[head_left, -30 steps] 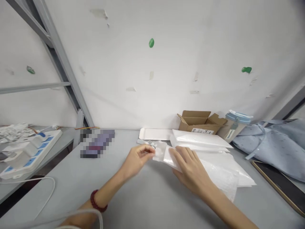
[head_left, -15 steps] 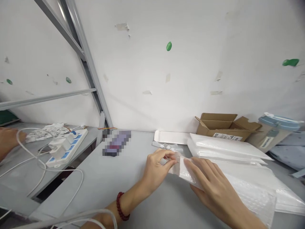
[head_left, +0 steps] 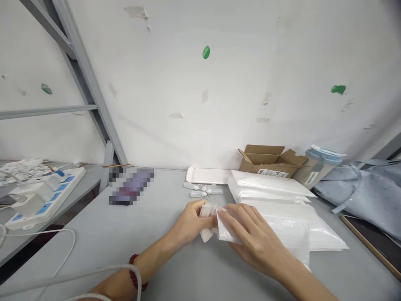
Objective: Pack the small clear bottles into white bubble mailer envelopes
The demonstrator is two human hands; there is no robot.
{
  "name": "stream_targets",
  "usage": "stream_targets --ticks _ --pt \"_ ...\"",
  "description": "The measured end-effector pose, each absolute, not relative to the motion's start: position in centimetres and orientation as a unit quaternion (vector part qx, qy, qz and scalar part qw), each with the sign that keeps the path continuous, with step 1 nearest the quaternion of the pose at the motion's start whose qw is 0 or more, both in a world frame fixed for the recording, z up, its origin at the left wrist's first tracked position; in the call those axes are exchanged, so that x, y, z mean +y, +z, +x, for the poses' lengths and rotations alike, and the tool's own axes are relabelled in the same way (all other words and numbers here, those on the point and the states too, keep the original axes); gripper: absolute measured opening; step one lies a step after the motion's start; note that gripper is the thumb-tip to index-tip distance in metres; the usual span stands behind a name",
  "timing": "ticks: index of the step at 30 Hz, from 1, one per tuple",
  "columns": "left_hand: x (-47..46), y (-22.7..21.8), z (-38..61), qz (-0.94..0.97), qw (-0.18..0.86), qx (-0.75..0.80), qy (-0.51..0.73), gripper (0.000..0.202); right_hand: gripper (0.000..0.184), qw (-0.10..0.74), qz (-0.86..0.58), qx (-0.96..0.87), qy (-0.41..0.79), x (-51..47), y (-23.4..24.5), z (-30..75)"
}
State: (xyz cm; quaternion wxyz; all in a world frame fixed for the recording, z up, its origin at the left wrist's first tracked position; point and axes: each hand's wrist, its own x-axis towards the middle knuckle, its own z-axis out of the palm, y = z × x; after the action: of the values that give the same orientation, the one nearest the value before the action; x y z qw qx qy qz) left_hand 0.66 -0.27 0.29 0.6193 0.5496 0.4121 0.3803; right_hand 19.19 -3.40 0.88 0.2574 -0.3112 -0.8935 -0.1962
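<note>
My left hand (head_left: 191,223) is closed in a pinch on a small white plastic piece (head_left: 206,211) at the open end of a white bubble-wrap pouch (head_left: 282,234). My right hand (head_left: 250,238) lies on the pouch with its fingers curled over the pouch's left edge, pressing it to the grey table (head_left: 140,234). A red bead bracelet (head_left: 135,274) is on my left wrist. A few more small white plastic pieces (head_left: 203,191) lie on the table just beyond my hands.
Stacked white pouches (head_left: 269,186) lie at right. Behind them are an open cardboard box (head_left: 266,161), a flat white tray (head_left: 208,175) and a blue-lidded container (head_left: 319,165). Blue cloth (head_left: 366,196) and a dark tablet (head_left: 376,242) lie far right. A power strip (head_left: 40,198) and white cables (head_left: 69,251) are left.
My left hand brought the small white piece from beyond the pouch to its open end. My right hand shifted to curl over the pouch's edge. The camera swung left, then back.
</note>
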Motion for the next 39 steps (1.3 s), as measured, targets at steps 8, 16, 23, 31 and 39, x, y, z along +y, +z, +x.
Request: stream_targets --ticks 8,16,23,31,39 --pt "0.6 0.6 -0.8 0.572 0.691 0.347 0.273 0.032 0.044 0.250 -0.293 -0.906 -0.173 -3.8 1.2 19.3" --pt "-0.1 0.4 0.2 0.547 0.659 0.405 0.320 0.030 0.038 0.245 -0.293 -0.902 -0.198 -3.8 1.9 18.9" --pt "-0.3 -0.2 0.9 0.541 0.623 0.426 0.372 0.024 0.039 0.206 -0.313 -0.890 -0.259 -3.8 1.2 18.6" --pt "-0.1 -0.3 0.9 0.446 0.694 0.400 0.399 0.029 0.049 0.174 -0.377 -0.852 -0.319 -3.5 0.1 18.4" --pt "0.2 0.8 -0.5 0.451 0.733 0.363 0.356 0.035 0.044 0.217 -0.394 -0.831 -0.328 -3.3 -0.3 18.7"
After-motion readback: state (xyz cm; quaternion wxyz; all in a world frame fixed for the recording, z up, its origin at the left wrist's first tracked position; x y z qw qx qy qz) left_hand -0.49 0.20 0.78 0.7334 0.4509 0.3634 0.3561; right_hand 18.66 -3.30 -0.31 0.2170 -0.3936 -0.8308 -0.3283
